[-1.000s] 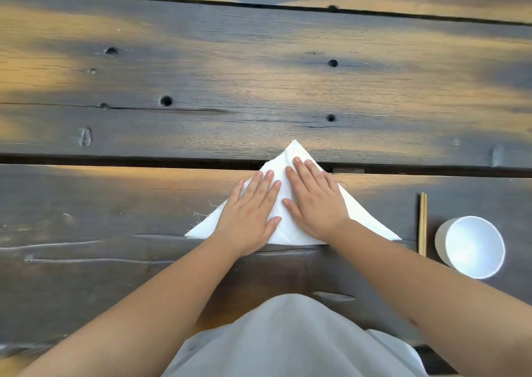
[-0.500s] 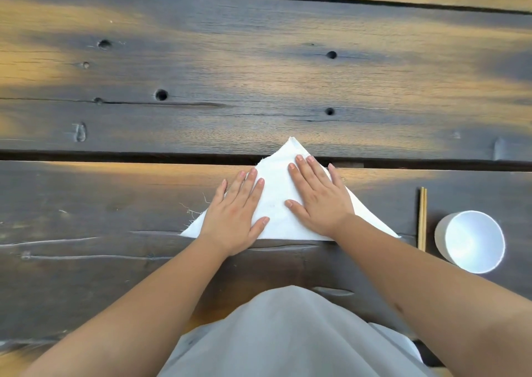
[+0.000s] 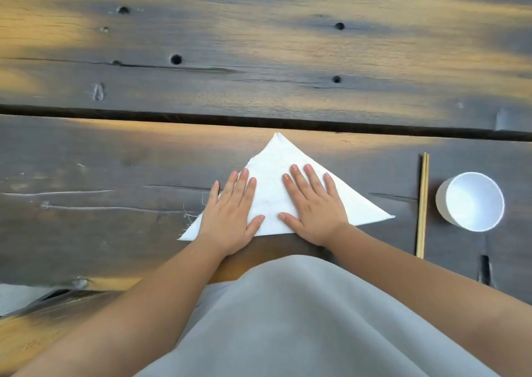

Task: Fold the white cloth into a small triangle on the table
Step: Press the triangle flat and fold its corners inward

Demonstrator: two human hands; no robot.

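Palms [image 3: 230,221] [image 3: 315,212] press flat on white cloth [image 3: 273,175].

We see the cloth [image 3: 276,181] lying on the counter [image 3: 115,160], its point away from the person, with the left hand [image 3: 230,215] and right hand [image 3: 313,212] flat on it. Right of the cloth lie the chopsticks [image 3: 422,204], and right of those stands the cup [image 3: 470,201].
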